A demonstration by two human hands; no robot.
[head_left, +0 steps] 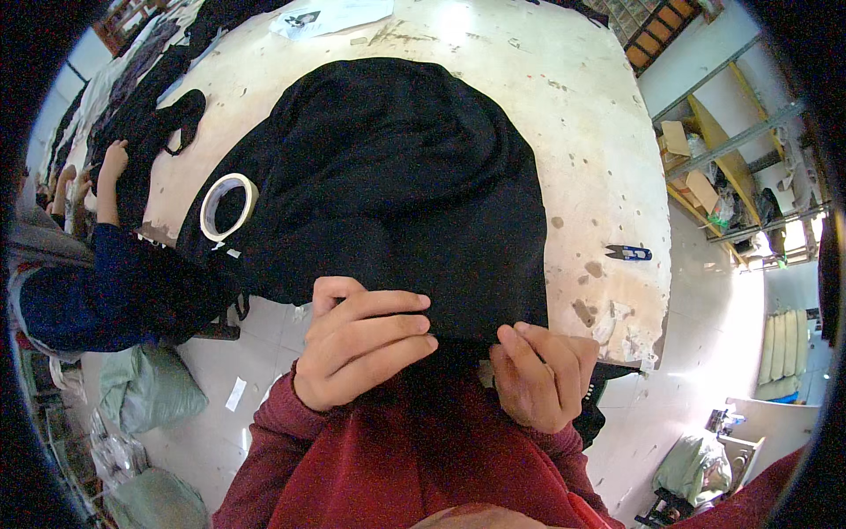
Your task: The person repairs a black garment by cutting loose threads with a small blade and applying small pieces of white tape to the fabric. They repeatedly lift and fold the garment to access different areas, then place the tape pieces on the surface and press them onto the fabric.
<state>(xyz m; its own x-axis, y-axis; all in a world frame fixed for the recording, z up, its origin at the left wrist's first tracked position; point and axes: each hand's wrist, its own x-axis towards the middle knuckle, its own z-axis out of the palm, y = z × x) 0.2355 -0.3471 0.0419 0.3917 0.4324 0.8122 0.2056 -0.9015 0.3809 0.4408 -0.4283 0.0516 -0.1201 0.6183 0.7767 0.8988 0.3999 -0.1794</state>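
Black fabric [397,176] is spread in soft folds over a pale, stained table [599,150], its near edge under both hands. My left hand [361,344] grips that edge, fingers laid across it and thumb hidden. My right hand [542,375] pinches the same edge a little to the right, fingers curled. A roll of pale tape [248,209] rests on the cloth at left. Dark thread snips [629,252] lie on the table to the right of the cloth.
A co-worker in a dark sleeve [88,300] handles dark garments [141,123] at the left. Paper [330,16] sits at the far edge. Green sacks [150,388] stand on the floor at lower left; shelving with boxes [696,185] and a bagged machine [696,463] are at right.
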